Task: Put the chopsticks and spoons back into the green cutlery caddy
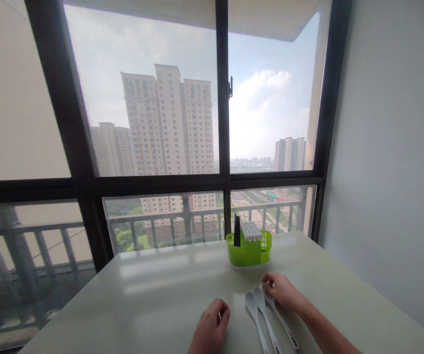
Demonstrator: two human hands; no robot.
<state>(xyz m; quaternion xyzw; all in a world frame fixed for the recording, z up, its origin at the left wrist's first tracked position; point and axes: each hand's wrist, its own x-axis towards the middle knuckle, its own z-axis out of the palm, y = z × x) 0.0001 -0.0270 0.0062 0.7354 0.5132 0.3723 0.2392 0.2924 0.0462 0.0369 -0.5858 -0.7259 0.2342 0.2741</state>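
Observation:
Three white spoons lie side by side on the pale table (pixel 160 295), bowls pointing away from me and patterned handle ends towards me. My right hand (pixel 282 289) is at the bowl of the rightmost spoon (pixel 281 315), its fingers closed on the rim. The middle spoon (pixel 264 311) and the left spoon (pixel 255 314) lie untouched, close beside it. My left hand (pixel 211 325) rests on the table to the left of the spoons. Its fingers are loosely curled in, and nothing shows in them.
Beyond the spoons stands a green cutlery caddy (pixel 251 253) on a white base, with black chopsticks (pixel 237 231) upright in its left side and a white slotted top in the middle. A dark-framed window (pixel 222 123) rises behind the table. A white wall (pixel 389 147) runs along the right.

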